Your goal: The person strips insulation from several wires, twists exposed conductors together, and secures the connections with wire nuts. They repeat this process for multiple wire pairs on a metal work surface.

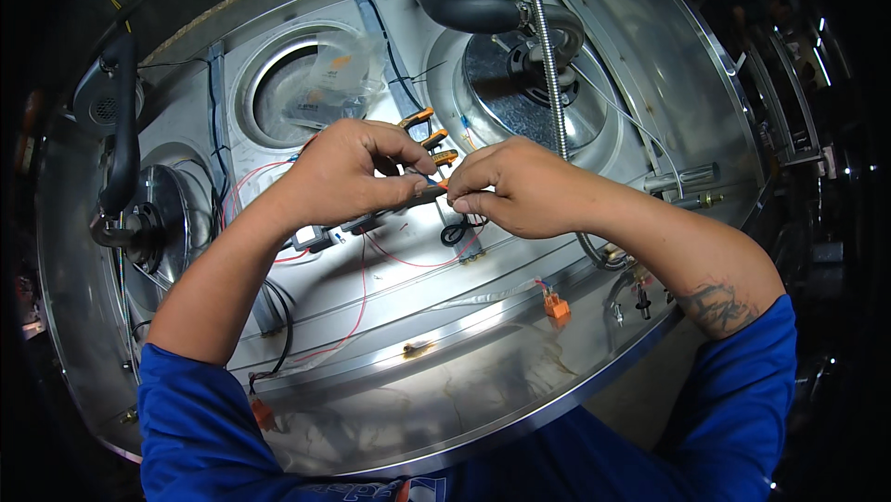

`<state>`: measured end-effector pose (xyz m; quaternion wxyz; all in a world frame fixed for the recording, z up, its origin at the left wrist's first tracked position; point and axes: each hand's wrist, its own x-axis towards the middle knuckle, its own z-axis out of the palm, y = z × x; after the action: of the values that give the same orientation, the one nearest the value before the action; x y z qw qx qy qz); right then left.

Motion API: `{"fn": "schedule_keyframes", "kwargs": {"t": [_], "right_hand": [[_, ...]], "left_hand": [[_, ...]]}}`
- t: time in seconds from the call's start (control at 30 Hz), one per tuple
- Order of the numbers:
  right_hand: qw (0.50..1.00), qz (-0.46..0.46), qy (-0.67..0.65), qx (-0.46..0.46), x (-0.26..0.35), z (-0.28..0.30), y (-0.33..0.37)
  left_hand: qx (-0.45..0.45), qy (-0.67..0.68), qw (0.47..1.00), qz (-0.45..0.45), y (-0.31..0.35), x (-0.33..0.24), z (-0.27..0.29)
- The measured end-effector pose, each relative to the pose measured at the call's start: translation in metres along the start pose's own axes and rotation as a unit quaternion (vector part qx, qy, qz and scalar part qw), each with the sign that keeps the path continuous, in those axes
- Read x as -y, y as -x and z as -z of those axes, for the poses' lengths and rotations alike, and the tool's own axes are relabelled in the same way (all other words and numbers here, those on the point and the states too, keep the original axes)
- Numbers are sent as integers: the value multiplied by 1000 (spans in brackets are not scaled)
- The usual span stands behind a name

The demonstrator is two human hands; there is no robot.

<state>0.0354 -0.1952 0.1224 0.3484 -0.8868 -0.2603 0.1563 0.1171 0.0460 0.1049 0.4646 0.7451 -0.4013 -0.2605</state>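
Note:
My left hand [348,168] and my right hand [520,188] meet fingertip to fingertip over the middle of the metal panel. Both are closed in a pinch on thin wires [432,181], with bits of blue and orange-red showing between them. A small dark piece lies just under the fingertips; its kind is unclear. Close behind the hands are several orange-and-black tool handles [434,138], partly hidden by the left hand. A coil of black cable [453,234] lies below the right fingers. Red wires [364,279] run across the panel below the left hand.
Round metal burner housings with black pipes [473,12] stand at left and right. A clear plastic bag [339,80] lies over a round opening. A ribbed metal hose [549,57] crosses the right side. An orange connector [556,305] rests near the front edge.

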Motion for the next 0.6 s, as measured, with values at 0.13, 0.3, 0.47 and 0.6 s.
{"fn": "schedule_keyframes", "kwargs": {"t": [0.13,0.3,0.47,0.6], "right_hand": [[1000,16,-8,-11,-2,1,0],[999,19,-35,-8,-7,1,0],[997,-35,-38,52,-2,2,0],[989,-80,18,125,2,11,-1]], "left_hand": [[-10,7,1000,-21,-4,9,-15],[-76,109,988,75,-2,26,-30],[-46,50,998,10,5,36,-23],[-95,1,995,-16,-1,24,34]]}}
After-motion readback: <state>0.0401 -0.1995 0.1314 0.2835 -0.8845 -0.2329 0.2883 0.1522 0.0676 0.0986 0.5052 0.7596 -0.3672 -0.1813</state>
